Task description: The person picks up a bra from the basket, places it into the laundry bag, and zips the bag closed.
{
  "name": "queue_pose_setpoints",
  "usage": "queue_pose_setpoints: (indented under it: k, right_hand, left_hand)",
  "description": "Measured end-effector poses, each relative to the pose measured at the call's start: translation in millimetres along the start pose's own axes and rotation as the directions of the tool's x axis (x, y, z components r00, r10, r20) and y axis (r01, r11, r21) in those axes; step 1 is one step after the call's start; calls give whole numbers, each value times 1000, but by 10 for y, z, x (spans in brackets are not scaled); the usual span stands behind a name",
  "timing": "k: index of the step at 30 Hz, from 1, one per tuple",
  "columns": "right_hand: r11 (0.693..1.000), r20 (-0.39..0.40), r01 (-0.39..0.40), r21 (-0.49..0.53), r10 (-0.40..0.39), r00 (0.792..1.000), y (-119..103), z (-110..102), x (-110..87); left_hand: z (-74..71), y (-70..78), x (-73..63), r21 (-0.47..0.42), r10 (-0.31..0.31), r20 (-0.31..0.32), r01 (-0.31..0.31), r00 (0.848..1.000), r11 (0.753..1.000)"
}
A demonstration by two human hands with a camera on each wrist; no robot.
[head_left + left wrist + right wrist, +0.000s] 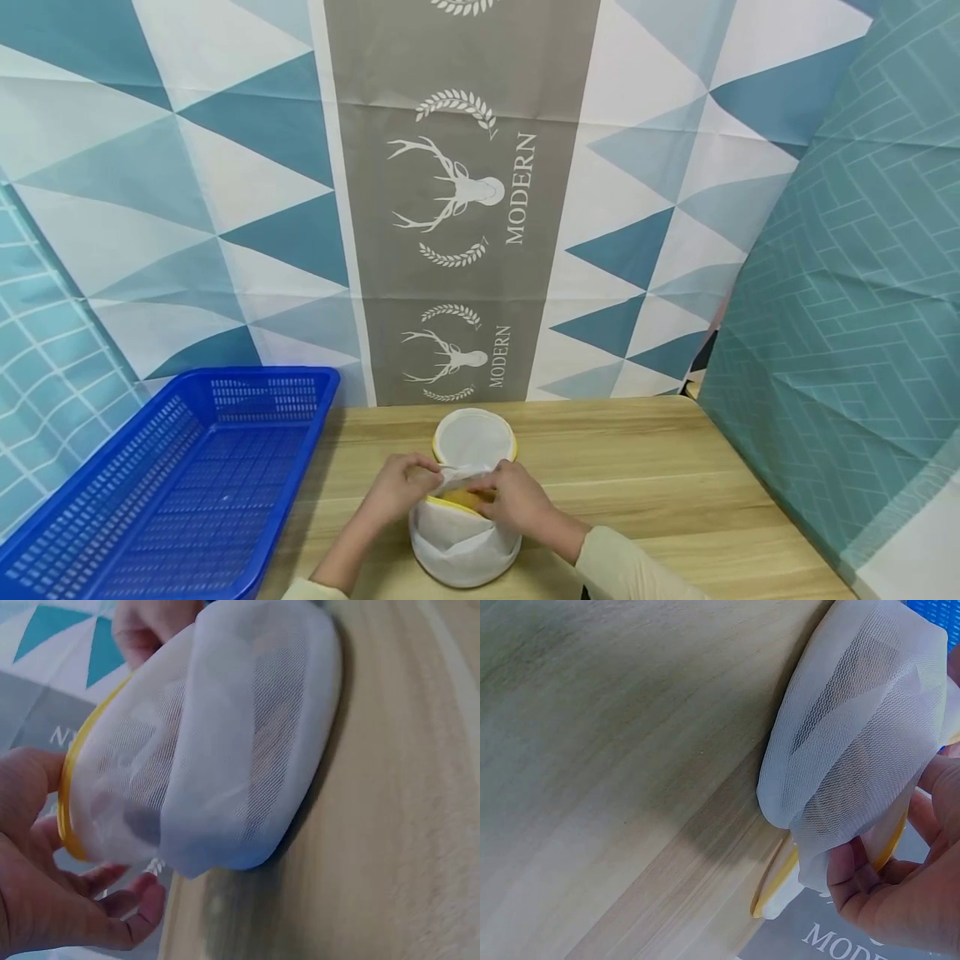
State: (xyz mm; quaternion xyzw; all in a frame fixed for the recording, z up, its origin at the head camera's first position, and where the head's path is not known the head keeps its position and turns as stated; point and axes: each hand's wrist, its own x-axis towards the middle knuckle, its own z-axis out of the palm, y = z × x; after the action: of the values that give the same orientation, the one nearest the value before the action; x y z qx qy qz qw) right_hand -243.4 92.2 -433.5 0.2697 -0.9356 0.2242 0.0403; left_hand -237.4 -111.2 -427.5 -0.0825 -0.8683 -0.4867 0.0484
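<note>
A white mesh laundry bag (465, 557) with yellow trim stands on the table, its mouth partly spread. Behind the mouth, its round mesh lid (474, 437) is folded back. My left hand (408, 486) pinches the rim on the left side; the left wrist view shows the thumb against the yellow edging (69, 802). On the right side, my right hand (519, 502) grips the rim, with mesh between thumb and fingers in the right wrist view. Something yellow-orange shows in the mouth; whether it is contents or lining I cannot tell.
A blue plastic basket (202, 500) with perforated walls stands on the left. The wood-grain table (645, 467) runs to the right of the bag. Patterned sheets (465, 267) hang behind it and along both sides.
</note>
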Motion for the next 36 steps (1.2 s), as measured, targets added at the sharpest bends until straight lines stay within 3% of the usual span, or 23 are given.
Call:
queue_pose_setpoints:
  k: [4,8,15,19,23,28,36]
  right_hand:
    - [1000,12,22,5,-22,1000,18,-10,15]
    - [999,51,17,43,-19,998,22,-24,13]
    - [993,82,13,114,-23,996,27,-82,17]
    - [984,153,9,179,-37,988,61,-157,4]
    - [979,207,68,194,-108,972,111,-201,-10]
    - [978,164,112,176,-141,976,115,-240,2]
    - [987,29,55,154,-61,998,20,-271,26]
  left_hand:
    - [92,31,-43,104,42,84,-50,996,993]
    - [146,29,-57,170,17,112,-36,994,985]
    - [197,9,-47,197,30,105,-50,994,979]
    - [197,32,-56,205,21,95,-40,995,978]
    - [194,45,-60,215,9,87,-27,996,976]
    - [197,47,-53,221,19,76,-36,997,975]
    - [173,31,-42,228,52,103,-75,993,971]
